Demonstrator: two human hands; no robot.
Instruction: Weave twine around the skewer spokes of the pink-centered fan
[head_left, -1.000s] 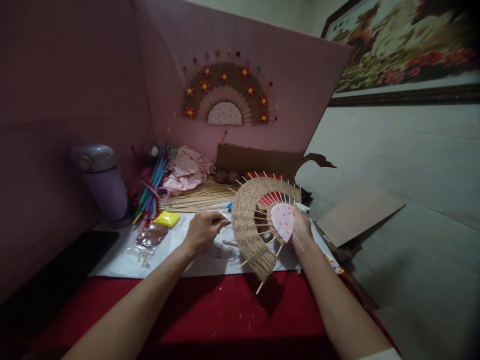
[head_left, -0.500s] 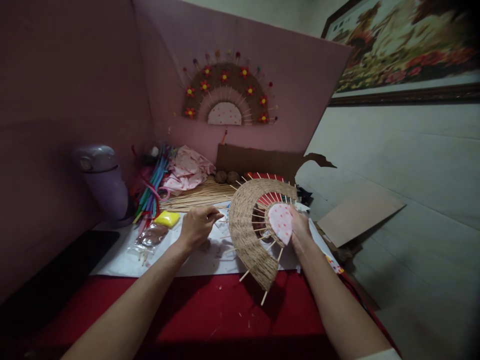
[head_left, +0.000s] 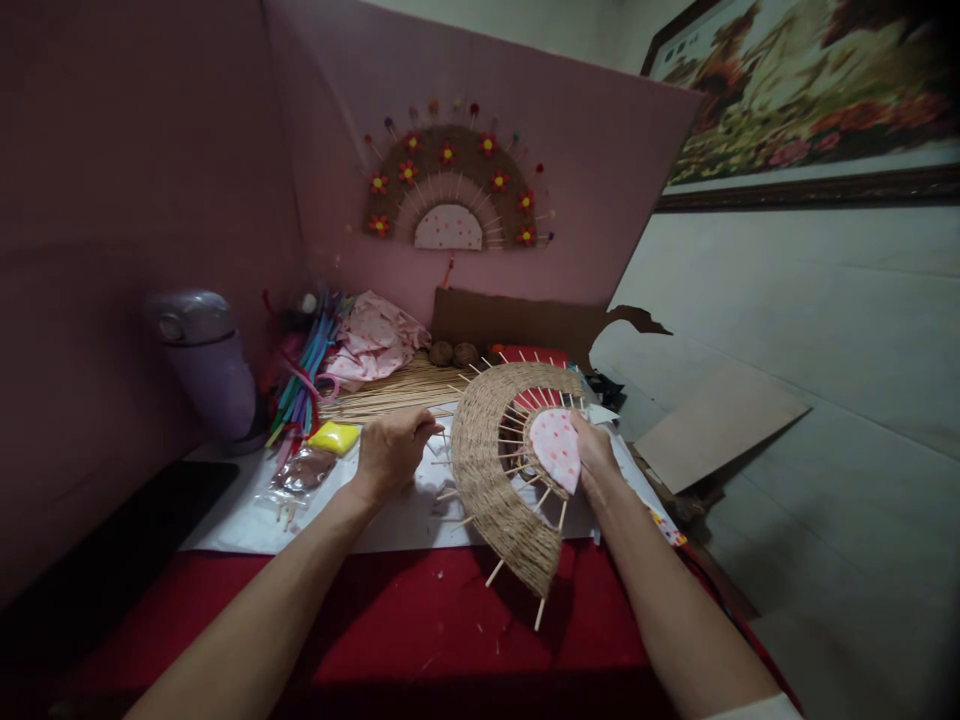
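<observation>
A half-round woven fan [head_left: 480, 455] of brown twine on thin wooden sticks is held up over the table, tilted. Its small centre piece [head_left: 553, 447] is covered in white fabric with pink dots. My right hand [head_left: 596, 452] is closed on that centre, thumb on the fabric and the other fingers hidden behind. Bare stick ends jut out beyond the woven band. My left hand [head_left: 394, 450] is closed in a pinch beside the fan's left edge, fingertips close to the stick ends. What it pinches, if anything, is too small to make out.
A yellow packet [head_left: 333, 438], a bag of brown clay [head_left: 306, 470] and a purple bottle [head_left: 210, 370] stand left. Pipe cleaners [head_left: 307, 360], crumpled dotted cloth [head_left: 379, 340], twine balls [head_left: 454, 354] and loose sticks [head_left: 405, 388] lie behind. A flower-decorated fan [head_left: 448, 155] hangs on the pink board.
The woven fan has tilted and shifted slightly left, its lower end now lower. My left hand stays pinched and has moved slightly left.
</observation>
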